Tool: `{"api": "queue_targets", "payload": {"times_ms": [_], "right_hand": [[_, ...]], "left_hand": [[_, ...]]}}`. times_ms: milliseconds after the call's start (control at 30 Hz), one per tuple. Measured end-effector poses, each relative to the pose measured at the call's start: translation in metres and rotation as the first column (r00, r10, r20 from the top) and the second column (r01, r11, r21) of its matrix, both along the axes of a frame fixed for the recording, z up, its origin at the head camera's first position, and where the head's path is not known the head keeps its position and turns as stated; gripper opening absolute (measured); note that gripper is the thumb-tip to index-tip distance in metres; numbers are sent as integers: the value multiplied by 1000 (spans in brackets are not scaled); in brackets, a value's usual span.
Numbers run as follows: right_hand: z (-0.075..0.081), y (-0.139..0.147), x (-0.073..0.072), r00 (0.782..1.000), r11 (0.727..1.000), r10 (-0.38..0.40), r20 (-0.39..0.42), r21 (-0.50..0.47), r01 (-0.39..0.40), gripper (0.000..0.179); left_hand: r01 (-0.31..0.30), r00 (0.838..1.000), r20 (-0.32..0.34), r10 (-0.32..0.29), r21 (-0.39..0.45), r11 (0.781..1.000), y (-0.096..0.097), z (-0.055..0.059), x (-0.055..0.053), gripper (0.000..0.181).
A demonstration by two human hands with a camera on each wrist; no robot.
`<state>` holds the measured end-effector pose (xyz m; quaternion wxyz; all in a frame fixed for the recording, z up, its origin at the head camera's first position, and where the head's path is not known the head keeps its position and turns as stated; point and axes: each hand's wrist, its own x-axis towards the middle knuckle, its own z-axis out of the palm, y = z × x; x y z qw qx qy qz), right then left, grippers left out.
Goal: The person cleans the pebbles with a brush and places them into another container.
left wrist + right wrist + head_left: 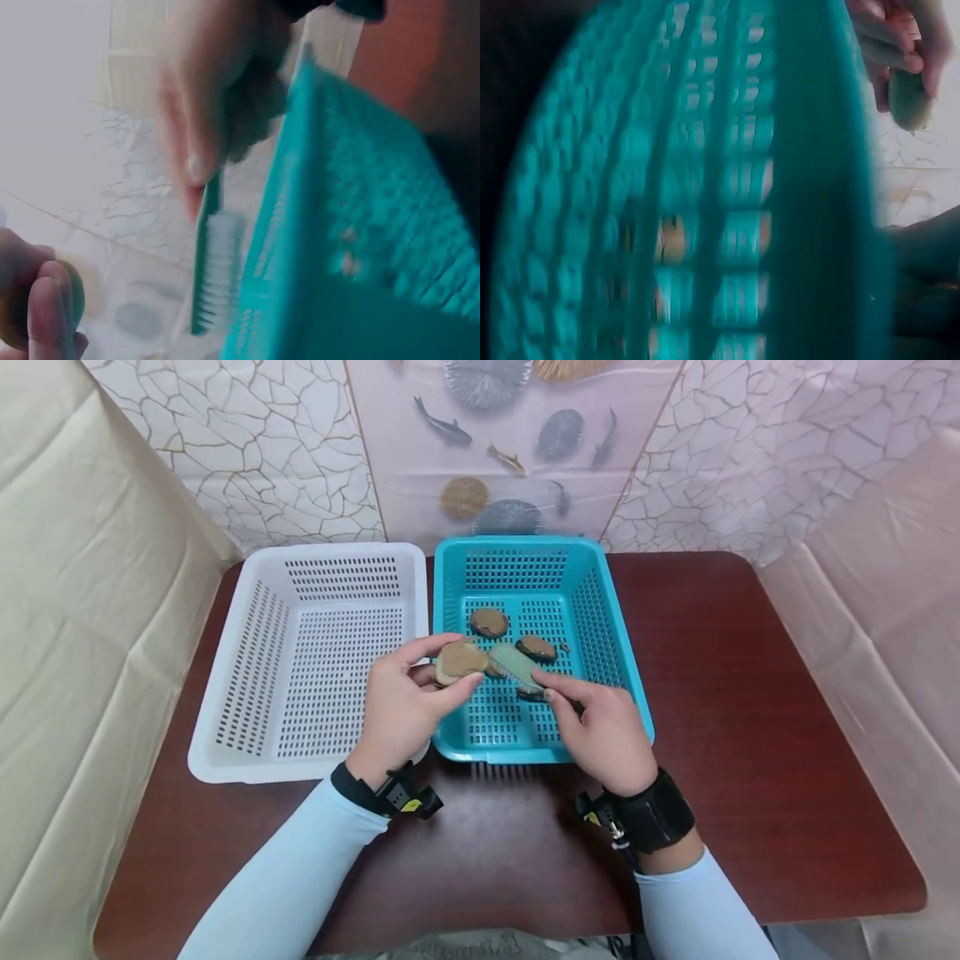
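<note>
My left hand [401, 697] pinches a rounded flat stone [459, 662] between thumb and fingers, above the left side of the teal basket [641, 718]. Brown mud covers the stone's top; its side looks pale green in the right wrist view. With thumb and fingers my right hand [609, 735] grips a green brush [513, 662] by its handle. The brush head is close to the stone; whether they touch I cannot tell. White bristles [219, 277] show in the left wrist view. Below lie more mud-topped dark stones, one stone [489, 622] at the back and another stone [536, 648] to its right.
A white perforated basket [213, 727] stands directly left of the teal one. Both sit on a dark red-brown table [750, 735]. Behind it hangs a patterned cloth [517, 452], and pale cloth [97, 610] drapes the sides. Both wrist views are blurred.
</note>
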<state>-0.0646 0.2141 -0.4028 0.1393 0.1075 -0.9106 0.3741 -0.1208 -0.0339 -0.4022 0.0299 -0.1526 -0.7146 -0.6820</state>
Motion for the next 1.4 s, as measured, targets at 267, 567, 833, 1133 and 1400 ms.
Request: {"api": "queue_targets", "payload": {"times_ms": [267,567,833,1133,1400], "right_hand": [[5,-13,4,986,978,59,-159,-190,-90,38],[-12,-11,-3,990,997,49,-131,-48,-55,33],[-3,-2,4,974,992,-43,-221,-125,16,37],[-4,-14,9,989,980,64,-132,-180,-87,37],[-9,-10,0,998,1000,18,-62,-13,-19,34]], "left_hand": [[23,999,26,-20,-107,994,-2,-6,-5,53],[38,998,43,-36,-45,998,-4,2,-2,48],[57,998,9,-57,-65,996,-13,18,-8,52],[149,988,76,-137,-185,971,-7,-2,-3,60],[153,983,126,-133,-161,975,-8,-8,3,56]]}}
